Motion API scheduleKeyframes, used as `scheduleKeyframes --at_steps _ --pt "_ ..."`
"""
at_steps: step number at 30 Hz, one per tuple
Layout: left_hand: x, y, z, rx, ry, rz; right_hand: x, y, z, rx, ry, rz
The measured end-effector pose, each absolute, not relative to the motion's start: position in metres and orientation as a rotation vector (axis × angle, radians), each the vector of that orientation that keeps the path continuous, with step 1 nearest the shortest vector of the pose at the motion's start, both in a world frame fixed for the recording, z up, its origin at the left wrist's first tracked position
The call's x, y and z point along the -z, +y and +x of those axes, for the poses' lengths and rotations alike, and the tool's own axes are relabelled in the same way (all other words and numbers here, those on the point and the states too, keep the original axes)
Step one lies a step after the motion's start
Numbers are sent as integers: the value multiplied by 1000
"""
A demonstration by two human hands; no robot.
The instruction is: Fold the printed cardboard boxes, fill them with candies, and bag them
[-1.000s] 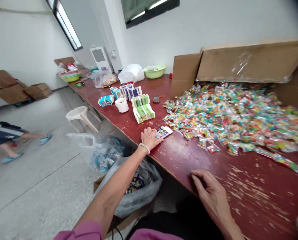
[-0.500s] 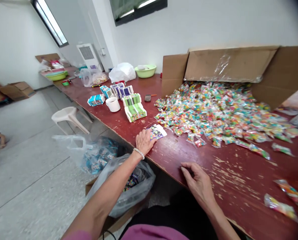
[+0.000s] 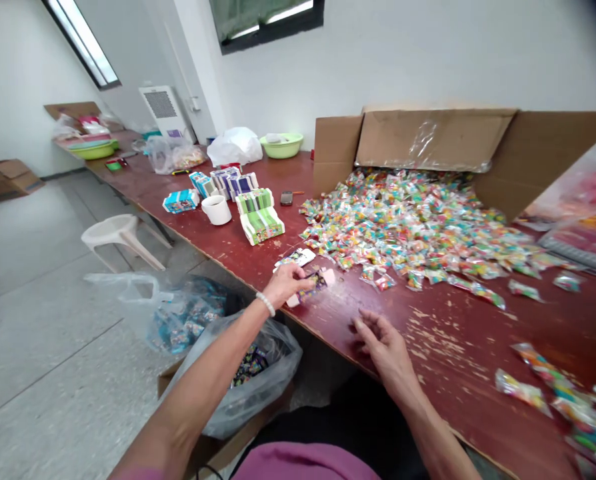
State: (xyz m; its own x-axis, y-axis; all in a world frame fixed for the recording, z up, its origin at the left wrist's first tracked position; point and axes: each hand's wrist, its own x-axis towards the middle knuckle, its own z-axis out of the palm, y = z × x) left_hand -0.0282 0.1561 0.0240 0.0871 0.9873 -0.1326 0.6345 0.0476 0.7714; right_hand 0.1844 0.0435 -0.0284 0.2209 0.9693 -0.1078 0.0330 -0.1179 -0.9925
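Observation:
My left hand [image 3: 287, 283] pinches a small flat printed card [image 3: 314, 285] just above the dark red table [image 3: 443, 347], near its front edge. Another flat printed card [image 3: 298, 257] lies on the table just beyond it. My right hand [image 3: 384, 344] hovers by the table edge to the right, fingers loosely curled, holding nothing I can see. A large heap of small colourful candy packets [image 3: 418, 230] spreads from an opened cardboard box [image 3: 428, 140] behind the hands.
Folded green and blue printed boxes [image 3: 258, 217] and a white cup [image 3: 217, 209] stand to the left. Plastic bags of packets [image 3: 248, 367] sit under the table edge. A white stool [image 3: 115, 233] stands on the floor. Loose packets [image 3: 553, 393] lie at right.
My left hand has picked one card off the small stack and drawn it toward me; a second card stays on the table. My right hand lifted slightly. The view has swung right.

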Motion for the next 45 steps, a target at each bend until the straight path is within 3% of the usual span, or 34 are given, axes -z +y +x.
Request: scheduleKeyframes --at_steps 5,11,22,31,37,45 --pt "-23 77 -13 -723 1165 1305 -2 31 168 -1477 -744 -1147" --pt "-23 36 -8 -365 560 779 -24 18 168 -1486 -976 -1076" --pt "-23 27 14 -703 889 1280 -27 2 145 -1306 -1123 -1120" --pt "-21 19 32 -735 916 836 -32 4 154 -1311 -1146 -1197" --pt "-21 21 17 -801 931 902 -19 11 172 -1269 -1223 -1173" --pt "-30 9 22 -1015 853 876 -18 5 160 -1296 -846 -1036"
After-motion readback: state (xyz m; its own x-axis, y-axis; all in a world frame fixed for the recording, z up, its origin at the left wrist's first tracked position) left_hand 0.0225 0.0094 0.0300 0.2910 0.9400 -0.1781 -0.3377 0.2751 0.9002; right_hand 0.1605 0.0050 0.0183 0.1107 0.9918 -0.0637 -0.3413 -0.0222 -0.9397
